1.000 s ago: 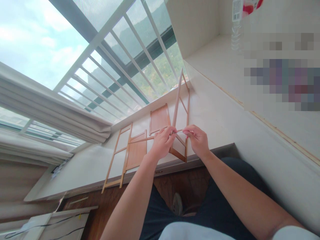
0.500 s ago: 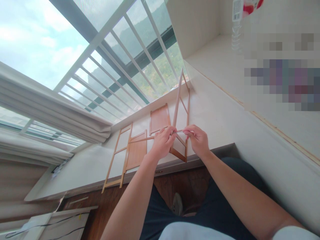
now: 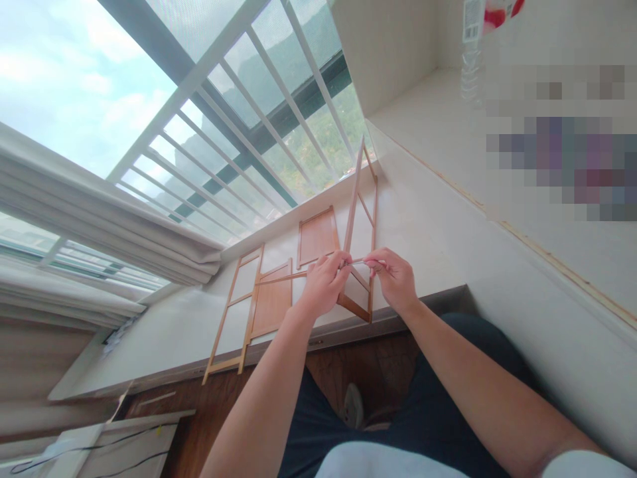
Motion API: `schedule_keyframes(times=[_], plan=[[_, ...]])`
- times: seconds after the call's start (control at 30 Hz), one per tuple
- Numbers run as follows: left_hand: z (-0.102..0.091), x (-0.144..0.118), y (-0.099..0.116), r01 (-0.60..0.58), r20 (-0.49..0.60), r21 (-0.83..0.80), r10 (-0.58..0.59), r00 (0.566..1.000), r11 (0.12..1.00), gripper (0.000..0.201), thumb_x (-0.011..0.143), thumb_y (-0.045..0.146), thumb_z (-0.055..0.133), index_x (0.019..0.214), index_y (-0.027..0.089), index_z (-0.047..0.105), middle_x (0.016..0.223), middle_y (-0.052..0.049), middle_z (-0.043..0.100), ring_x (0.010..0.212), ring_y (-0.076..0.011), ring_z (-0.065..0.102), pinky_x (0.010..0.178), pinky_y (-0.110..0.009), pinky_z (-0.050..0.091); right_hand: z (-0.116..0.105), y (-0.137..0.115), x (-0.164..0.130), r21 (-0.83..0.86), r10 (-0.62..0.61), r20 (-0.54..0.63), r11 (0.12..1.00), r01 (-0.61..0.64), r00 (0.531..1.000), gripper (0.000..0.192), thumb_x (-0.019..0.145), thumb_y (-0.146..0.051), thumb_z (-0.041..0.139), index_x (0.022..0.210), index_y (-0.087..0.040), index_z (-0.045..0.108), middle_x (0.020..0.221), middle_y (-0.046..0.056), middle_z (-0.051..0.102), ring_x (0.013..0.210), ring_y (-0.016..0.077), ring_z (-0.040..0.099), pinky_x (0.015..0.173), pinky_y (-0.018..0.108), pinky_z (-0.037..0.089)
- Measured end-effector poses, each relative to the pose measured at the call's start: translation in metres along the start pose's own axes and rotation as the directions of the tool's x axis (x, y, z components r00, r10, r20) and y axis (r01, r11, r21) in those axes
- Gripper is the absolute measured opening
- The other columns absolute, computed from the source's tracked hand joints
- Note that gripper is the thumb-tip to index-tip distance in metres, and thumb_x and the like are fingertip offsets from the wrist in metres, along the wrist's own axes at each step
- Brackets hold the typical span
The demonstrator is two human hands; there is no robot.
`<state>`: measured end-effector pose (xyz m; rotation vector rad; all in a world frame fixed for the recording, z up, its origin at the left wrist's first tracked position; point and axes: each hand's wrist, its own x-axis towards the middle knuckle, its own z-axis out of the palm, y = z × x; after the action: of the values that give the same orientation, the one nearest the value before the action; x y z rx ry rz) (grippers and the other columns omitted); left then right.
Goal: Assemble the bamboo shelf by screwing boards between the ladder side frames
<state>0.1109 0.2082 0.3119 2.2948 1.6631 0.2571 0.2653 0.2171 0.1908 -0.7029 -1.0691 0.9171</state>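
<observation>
- Head view, looking down at my two hands in the middle of the frame, over the front edge of the pale worktop (image 3: pixel 428 232) by the window.
- My left hand (image 3: pixel 323 285) has its grip closed on the upright wooden frame (image 3: pixel 357 199), right where one of the cross bars meets the tall side piece. Fingers curled around it, thumb on top.
- My right hand (image 3: pixel 395 279) is pinched shut on a thin metal tool (image 3: pixel 354 262), looks like a little hex key but it's too small to be sure. The tool runs sideways across to the left hand, tip right at my left fingertips.
- That upright frame stands on its edge on the worktop, center of the frame, leaning up and away toward the window rail. Its lower corner sits near the worktop's front edge, just below my hands.
- Lying flat to the left of it: a ladder-style side frame (image 3: pixel 233 312) at lower left of center, a flat wood panel (image 3: pixel 271 302) just beside it and overlapping it, and another flat panel (image 3: pixel 317 236) farther back, near the window.
- Folded white curtain (image 3: pixel 99 219) piled on the left side of the frame.
- Plastic bottle (image 3: pixel 470 53) on the higher shelf, upper right.
</observation>
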Motion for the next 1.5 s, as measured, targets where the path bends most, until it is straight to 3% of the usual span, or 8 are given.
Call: schedule_keyframes(times=[0.33,0.53,0.77,0.97,1.5], plan=[[-0.0009,0.0001,0.0002,-0.020,-0.001,-0.002,0.020,1.000,1.000,0.025,0.101,0.039,0.039,0.112,0.029,0.059,0.105,-0.002,0.067,0.110,-0.0246,0.058,0.099,-0.040,0.043,-0.0006,-0.0011,-0.0006,-0.011,-0.041,0.024,0.999,0.041,0.999,0.016,0.098,-0.035,0.065,0.091,-0.024,0.075,0.087,0.001,0.069,0.073,0.0139,0.061,0.062,0.026,0.052],[-0.0012,-0.0002,0.0003,-0.015,0.000,0.007,0.015,1.000,1.000,0.026,0.102,0.040,0.039,0.113,0.029,0.060,0.105,-0.002,0.068,0.110,-0.0248,0.058,0.098,-0.040,0.043,-0.0037,-0.0029,-0.0012,-0.159,-0.150,0.062,0.975,0.159,0.987,0.019,0.101,-0.034,0.060,0.095,-0.023,0.074,0.091,0.004,0.070,0.078,0.0159,0.064,0.069,0.030,0.054],[-0.0014,0.0002,0.0009,-0.021,0.007,0.026,0.021,1.000,0.999,0.026,0.102,0.039,0.040,0.114,0.030,0.061,0.107,-0.001,0.069,0.113,-0.0248,0.059,0.100,-0.040,0.044,-0.0060,-0.0029,0.0015,-0.151,-0.217,0.101,0.961,0.230,0.971,0.017,0.102,-0.029,0.058,0.098,-0.024,0.074,0.095,0.004,0.071,0.082,0.0162,0.065,0.071,0.030,0.054],[-0.0030,0.0009,0.0030,-0.027,0.036,0.044,0.025,0.999,0.999,0.028,0.103,0.037,0.039,0.117,0.031,0.061,0.115,0.000,0.071,0.117,-0.0248,0.057,0.105,-0.042,0.042,-0.0067,-0.0045,0.0070,-0.098,-0.176,0.110,0.977,0.187,0.978,0.017,0.102,-0.031,0.060,0.094,-0.024,0.073,0.090,0.002,0.070,0.075,0.0141,0.063,0.065,0.027,0.052],[-0.0033,0.0015,0.0038,-0.049,0.051,0.079,0.045,0.998,0.996,0.032,0.104,0.038,0.035,0.120,0.032,0.062,0.122,0.001,0.071,0.117,-0.0245,0.057,0.106,-0.041,0.042,-0.0045,-0.0079,0.0050,-0.150,-0.125,0.055,0.980,0.132,0.991,0.022,0.099,-0.036,0.063,0.090,-0.024,0.079,0.085,0.003,0.074,0.070,0.0156,0.065,0.069,0.030,0.055]])
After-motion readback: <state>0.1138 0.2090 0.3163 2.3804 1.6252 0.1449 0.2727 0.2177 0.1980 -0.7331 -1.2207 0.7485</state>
